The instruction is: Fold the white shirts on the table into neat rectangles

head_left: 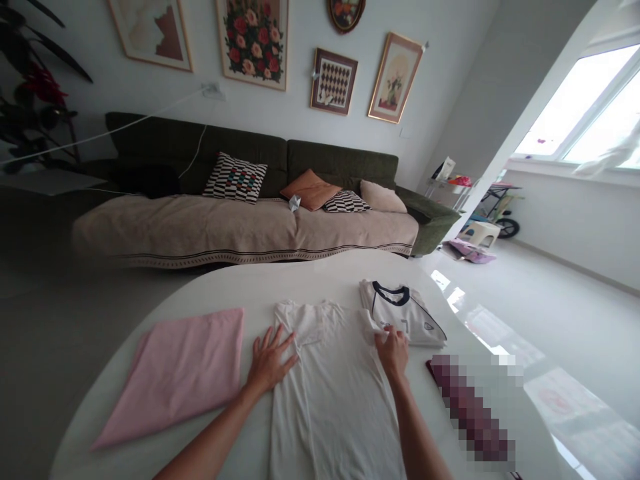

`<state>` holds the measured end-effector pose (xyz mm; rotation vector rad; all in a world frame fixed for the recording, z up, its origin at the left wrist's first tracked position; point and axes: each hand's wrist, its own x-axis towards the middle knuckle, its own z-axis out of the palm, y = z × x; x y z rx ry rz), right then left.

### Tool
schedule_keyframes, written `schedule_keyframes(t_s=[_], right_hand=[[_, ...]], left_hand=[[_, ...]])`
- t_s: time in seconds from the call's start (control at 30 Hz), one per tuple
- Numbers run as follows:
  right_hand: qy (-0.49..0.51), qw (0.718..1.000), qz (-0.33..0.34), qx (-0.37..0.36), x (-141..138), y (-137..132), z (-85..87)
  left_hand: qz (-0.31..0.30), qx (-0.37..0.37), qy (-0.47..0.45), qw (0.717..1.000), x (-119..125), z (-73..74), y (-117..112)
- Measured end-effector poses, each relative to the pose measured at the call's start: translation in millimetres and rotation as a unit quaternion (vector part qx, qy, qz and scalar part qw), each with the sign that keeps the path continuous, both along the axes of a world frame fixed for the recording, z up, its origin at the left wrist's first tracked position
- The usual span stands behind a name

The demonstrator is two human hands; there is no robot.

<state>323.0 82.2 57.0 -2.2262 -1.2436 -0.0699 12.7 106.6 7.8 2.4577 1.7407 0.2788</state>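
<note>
A white T-shirt (345,393) lies spread on the white table in front of me, its left side folded inward near the shoulder. My left hand (270,360) rests with fingers spread on the shirt's left edge, below the folded part. At the shirt's right sleeve, my right hand (393,350) has its fingers pinched together on the fabric. Just beyond that hand sits a folded white jersey (415,317) with a dark collar. To the left lies a folded pink cloth (187,370).
The table (220,287) has a curved edge. A blurred-out dark red item (470,407) lies at its right. Behind stands a green sofa (345,157) with a beige cover and several cushions. A white stool (480,233) is on the floor at the right.
</note>
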Motion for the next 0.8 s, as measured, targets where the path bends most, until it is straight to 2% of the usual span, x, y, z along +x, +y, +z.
schedule_keyframes(t_s=[0.1,0.23,0.33,0.4,0.5,0.57,0.7,0.8], right_hand=[[-0.008,1.000,0.014,-0.021,-2.9,7.1,-0.9],[-0.005,1.000,0.020,-0.018,-25.7,20.4,13.5],[-0.009,0.998,0.054,-0.008,-63.7,35.4,25.2],[-0.014,0.995,0.102,-0.001,-98.8,41.2,25.4],[-0.023,0.980,0.196,0.003,-150.8,37.5,11.2],[-0.026,0.969,0.245,0.002,-174.0,29.0,-3.7],[-0.019,0.959,0.282,0.005,-183.7,16.0,-25.4],[-0.005,0.959,0.283,0.015,-178.8,17.4,-26.9]], left_hand=[[0.002,-0.001,-0.004,1.000,0.0,-2.1,1.0],[0.003,-0.002,-0.009,1.000,0.2,-1.5,1.0],[0.001,0.002,-0.015,1.000,0.1,0.2,-0.3],[0.002,0.003,-0.018,1.000,0.0,0.8,-1.2],[0.006,0.004,-0.020,1.000,-0.2,0.2,-1.6],[0.007,0.007,-0.023,1.000,-0.5,-0.8,-1.2],[0.004,0.012,-0.032,0.999,-0.9,-1.9,-0.1],[0.004,0.013,-0.036,0.999,-0.6,-1.6,-0.4]])
